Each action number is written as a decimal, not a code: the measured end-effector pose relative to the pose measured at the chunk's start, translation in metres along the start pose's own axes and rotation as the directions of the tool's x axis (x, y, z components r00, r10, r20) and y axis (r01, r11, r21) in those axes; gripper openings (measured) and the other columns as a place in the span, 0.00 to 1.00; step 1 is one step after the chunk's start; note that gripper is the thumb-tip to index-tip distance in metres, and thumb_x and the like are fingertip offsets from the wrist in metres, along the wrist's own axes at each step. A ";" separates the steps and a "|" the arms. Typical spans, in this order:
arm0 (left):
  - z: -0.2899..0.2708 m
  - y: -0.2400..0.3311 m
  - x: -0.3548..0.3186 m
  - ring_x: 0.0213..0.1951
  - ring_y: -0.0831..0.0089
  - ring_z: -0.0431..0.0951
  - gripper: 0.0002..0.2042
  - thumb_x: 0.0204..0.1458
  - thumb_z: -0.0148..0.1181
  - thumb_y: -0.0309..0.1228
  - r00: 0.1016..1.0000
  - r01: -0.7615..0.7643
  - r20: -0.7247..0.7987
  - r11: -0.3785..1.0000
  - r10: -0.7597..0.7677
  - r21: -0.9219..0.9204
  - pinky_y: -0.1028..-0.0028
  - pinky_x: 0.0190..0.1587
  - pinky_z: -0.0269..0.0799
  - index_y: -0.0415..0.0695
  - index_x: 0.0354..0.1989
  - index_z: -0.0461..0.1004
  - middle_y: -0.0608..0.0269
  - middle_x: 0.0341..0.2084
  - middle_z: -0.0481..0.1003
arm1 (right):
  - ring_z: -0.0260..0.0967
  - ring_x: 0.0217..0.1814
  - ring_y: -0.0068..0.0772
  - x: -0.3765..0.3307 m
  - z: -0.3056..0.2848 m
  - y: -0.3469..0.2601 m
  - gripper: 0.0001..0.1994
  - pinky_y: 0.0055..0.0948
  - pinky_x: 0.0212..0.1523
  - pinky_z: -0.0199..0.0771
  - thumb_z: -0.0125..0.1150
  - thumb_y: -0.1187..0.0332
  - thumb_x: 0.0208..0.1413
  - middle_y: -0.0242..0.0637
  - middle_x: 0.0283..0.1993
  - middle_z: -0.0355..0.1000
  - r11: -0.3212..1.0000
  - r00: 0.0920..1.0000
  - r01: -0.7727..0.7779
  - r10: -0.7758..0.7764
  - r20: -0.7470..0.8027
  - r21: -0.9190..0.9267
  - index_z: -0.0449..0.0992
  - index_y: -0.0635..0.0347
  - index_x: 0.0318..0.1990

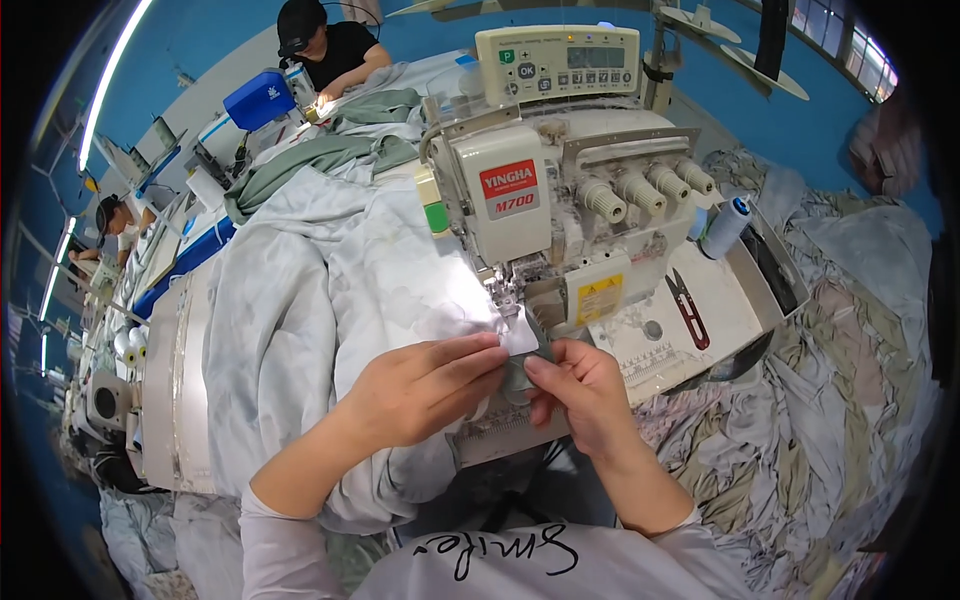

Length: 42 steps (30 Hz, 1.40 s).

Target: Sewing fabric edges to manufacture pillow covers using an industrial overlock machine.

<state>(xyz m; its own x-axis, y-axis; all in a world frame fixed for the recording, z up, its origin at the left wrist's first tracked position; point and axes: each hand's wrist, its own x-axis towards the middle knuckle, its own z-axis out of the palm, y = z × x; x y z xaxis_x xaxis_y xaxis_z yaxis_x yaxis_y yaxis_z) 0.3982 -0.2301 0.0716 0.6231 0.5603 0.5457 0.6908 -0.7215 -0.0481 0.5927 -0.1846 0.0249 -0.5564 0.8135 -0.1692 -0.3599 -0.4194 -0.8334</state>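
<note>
Left hand: the left hand (425, 385) lies flat on the pale grey fabric (300, 300), fingers stretched toward the needle, pinning a small white label (519, 335) against the cloth edge.
Right hand: the right hand (580, 385) is closed in a pinch on the same fabric edge just beside the label, thumb on top.
Work piece: the fabric corner sits just in front of the presser foot (507, 290) of the cream overlock machine (560, 200), touching the plate.
Progress: judged from this head view, the label is placed and lined up; the seam over it looks not yet sewn.
Nearby: red thread snips (688, 308) on the machine table (735, 300), a blue-capped thread cone (725, 228), heaped garments (850, 400) at right.
</note>
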 end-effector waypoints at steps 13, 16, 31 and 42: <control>-0.004 -0.026 0.015 0.39 0.59 0.75 0.10 0.42 0.52 0.21 0.885 0.459 -0.057 0.886 -0.462 -0.065 0.69 0.41 0.71 0.40 0.34 0.74 0.54 0.35 0.75 | 0.70 0.30 0.35 -0.029 -0.013 0.141 0.29 0.30 0.35 0.68 0.51 0.41 0.50 0.40 0.22 0.71 0.521 0.784 0.232 0.399 0.475 -0.821 0.75 0.65 0.28; -0.002 -0.039 0.007 0.38 0.57 0.75 0.09 0.42 0.53 0.22 0.751 0.647 -0.149 0.762 -0.644 -0.028 0.70 0.40 0.70 0.39 0.33 0.73 0.53 0.35 0.75 | 0.71 0.30 0.39 -0.013 0.019 0.151 0.29 0.36 0.33 0.69 0.54 0.42 0.47 0.43 0.29 0.73 0.205 0.630 0.404 0.645 0.434 -0.891 0.73 0.65 0.37; -0.018 -0.072 -0.034 0.45 0.68 0.71 0.13 0.49 0.47 0.20 0.799 0.538 -0.040 0.744 -0.600 -0.395 0.76 0.46 0.65 0.37 0.43 0.70 0.57 0.43 0.72 | 0.66 0.44 0.38 -0.152 -0.099 -0.021 0.26 0.35 0.47 0.66 0.49 0.54 0.52 0.45 0.46 0.66 0.947 0.938 0.005 -0.115 -0.326 -0.322 0.63 0.67 0.53; -0.019 -0.056 -0.044 0.48 0.59 0.69 0.18 0.35 0.56 0.21 0.934 0.351 -0.092 0.934 -0.345 0.067 0.69 0.46 0.69 0.41 0.40 0.72 0.61 0.46 0.70 | 0.60 0.51 0.48 -0.078 0.010 0.019 0.22 0.40 0.55 0.55 0.63 0.71 0.39 0.46 0.47 0.65 0.023 0.730 0.372 -0.624 0.278 -0.928 0.68 0.63 0.45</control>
<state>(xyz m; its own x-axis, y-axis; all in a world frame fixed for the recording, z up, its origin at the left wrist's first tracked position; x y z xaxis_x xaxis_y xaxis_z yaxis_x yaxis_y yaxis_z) 0.3255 -0.2220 0.0660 0.3104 0.7347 0.6032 0.8884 -0.4500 0.0910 0.6216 -0.2605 0.0275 -0.3898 0.7439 0.5428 0.4796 0.6672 -0.5699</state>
